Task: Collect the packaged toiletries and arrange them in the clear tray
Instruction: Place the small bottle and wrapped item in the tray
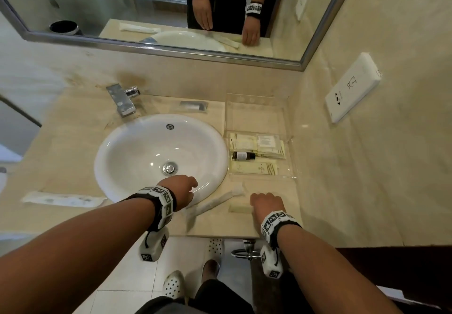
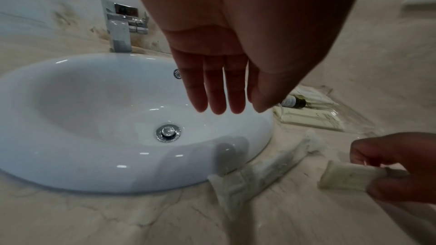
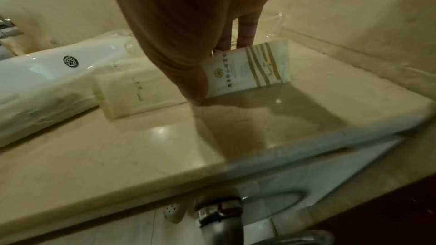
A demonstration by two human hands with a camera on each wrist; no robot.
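Note:
My right hand [image 1: 265, 202] rests at the counter's front right and pinches a white packet with gold stripes [image 3: 250, 70] between thumb and fingers, standing it on edge. A second cream packet [image 1: 239, 208] lies flat just left of that thumb. A long white wrapped packet [image 1: 220, 201] lies diagonally between my hands. My left hand [image 1: 190, 186] hovers over the sink's front rim, fingers straight and holding nothing. The clear tray [image 1: 254, 115] sits right of the sink, with several cream packets and a small dark bottle [image 1: 243, 155] in its near half.
The white sink [image 1: 110, 142] fills the counter's middle, with a chrome faucet [image 1: 122, 100] behind it. Another long wrapped packet [image 1: 63, 200] lies at the front left. A small clear-wrapped packet [image 1: 193, 107] lies behind the sink. The counter's front edge is just under my wrists.

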